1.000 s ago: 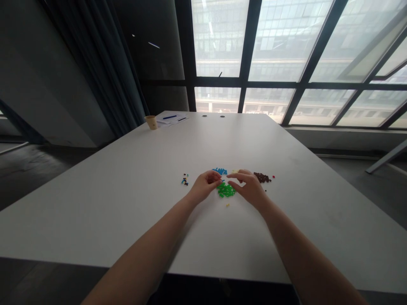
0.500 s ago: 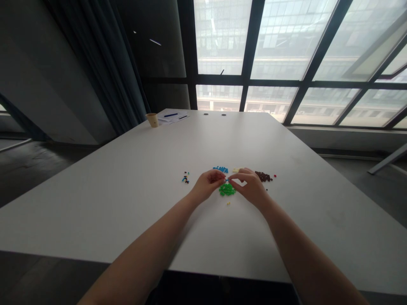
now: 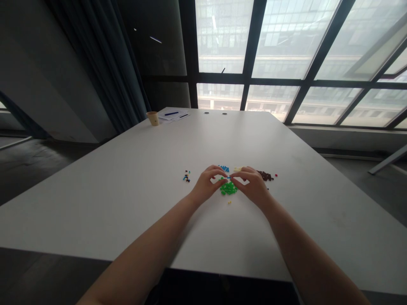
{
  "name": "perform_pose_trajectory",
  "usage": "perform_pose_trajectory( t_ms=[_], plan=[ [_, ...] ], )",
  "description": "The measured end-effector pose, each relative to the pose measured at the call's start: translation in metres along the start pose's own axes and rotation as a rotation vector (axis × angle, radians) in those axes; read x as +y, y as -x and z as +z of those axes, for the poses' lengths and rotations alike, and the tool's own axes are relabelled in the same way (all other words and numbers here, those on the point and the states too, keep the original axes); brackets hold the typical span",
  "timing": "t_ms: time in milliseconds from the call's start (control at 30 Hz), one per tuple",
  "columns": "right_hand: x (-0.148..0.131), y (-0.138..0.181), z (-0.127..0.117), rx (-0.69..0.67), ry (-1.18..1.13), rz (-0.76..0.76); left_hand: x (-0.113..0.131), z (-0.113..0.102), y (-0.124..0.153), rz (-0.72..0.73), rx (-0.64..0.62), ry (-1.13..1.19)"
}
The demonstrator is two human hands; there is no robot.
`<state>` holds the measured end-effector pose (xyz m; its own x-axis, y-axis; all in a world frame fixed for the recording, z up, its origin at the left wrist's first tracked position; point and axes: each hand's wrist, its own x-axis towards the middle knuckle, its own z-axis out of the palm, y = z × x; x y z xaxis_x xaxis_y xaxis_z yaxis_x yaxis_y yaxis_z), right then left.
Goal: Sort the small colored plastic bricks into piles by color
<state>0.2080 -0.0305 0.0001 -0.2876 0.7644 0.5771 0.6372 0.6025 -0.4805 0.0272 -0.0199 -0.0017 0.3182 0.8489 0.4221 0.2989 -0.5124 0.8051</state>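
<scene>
My left hand (image 3: 207,183) and my right hand (image 3: 253,185) meet fingertip to fingertip above the table. Between them is a small blue building brick (image 3: 229,177), pinched from both sides; its exact shape is too small to make out. Just below the fingers lies a pile of bright green bricks (image 3: 228,189). Behind the hands are blue bricks (image 3: 224,168), partly covered by my left hand, and a few cream bricks (image 3: 238,169) beside my right fingers. Dark brown bricks (image 3: 264,176) are heaped right of my right hand.
Mixed small pieces (image 3: 186,177) lie left of my left hand. Two yellow pieces (image 3: 229,202) sit nearer me, and one red piece (image 3: 276,175) is far right. A paper cup (image 3: 153,118) and papers with pens (image 3: 173,115) stand at the white table's (image 3: 127,178) far left corner.
My left fingers have opened slightly and shifted around the small blue brick, which now shows as a level strip between both hands. The piles lie as before; the view has moved slightly.
</scene>
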Motion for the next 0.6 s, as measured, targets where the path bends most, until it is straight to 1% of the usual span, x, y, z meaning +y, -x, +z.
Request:
perform_pose_trajectory(
  t_ms=[67,200,433,467,533,600],
  plan=[
    [0.0,0.0,0.0,-0.007,0.011,-0.002,0.002,-0.001,0.0,0.025,0.013,-0.065],
    [-0.002,-0.001,-0.001,-0.006,0.027,-0.005,0.002,-0.002,0.0,0.062,0.005,-0.091],
    [-0.003,0.0,0.0,-0.003,0.017,0.01,-0.001,0.001,-0.001,0.066,-0.005,-0.16],
    [-0.001,0.0,0.001,0.0,0.015,0.033,-0.003,-0.001,-0.003,0.066,0.003,-0.184],
    [0.005,-0.001,0.005,0.009,0.042,0.136,-0.011,-0.009,-0.006,0.027,0.06,-0.275],
    [0.013,-0.004,0.01,-0.012,0.119,0.284,-0.024,-0.023,-0.009,-0.088,0.163,-0.43]
  ],
)
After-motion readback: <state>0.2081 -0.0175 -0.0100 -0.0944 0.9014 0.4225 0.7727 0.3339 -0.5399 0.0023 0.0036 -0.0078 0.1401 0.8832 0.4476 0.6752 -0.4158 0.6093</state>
